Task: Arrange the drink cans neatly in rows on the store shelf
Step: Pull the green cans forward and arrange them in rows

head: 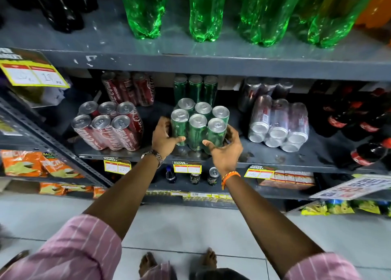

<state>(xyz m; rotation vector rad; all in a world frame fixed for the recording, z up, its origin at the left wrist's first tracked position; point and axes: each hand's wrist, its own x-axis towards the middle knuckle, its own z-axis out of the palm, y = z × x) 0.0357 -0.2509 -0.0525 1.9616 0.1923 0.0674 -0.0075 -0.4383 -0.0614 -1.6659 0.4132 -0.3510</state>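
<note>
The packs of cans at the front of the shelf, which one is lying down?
The silver pack on the right lies on its side, can bottoms facing out. The red pack and the green pack between the hands show their tops.

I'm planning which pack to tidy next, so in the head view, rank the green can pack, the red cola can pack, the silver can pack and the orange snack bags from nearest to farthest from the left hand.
From the left hand:
1. Green can pack, held between both hands.
2. Red cola can pack, to its left on the same shelf.
3. Silver can pack, to the right, beyond the green pack.
4. Orange snack bags, far left, lower shelf.
</note>
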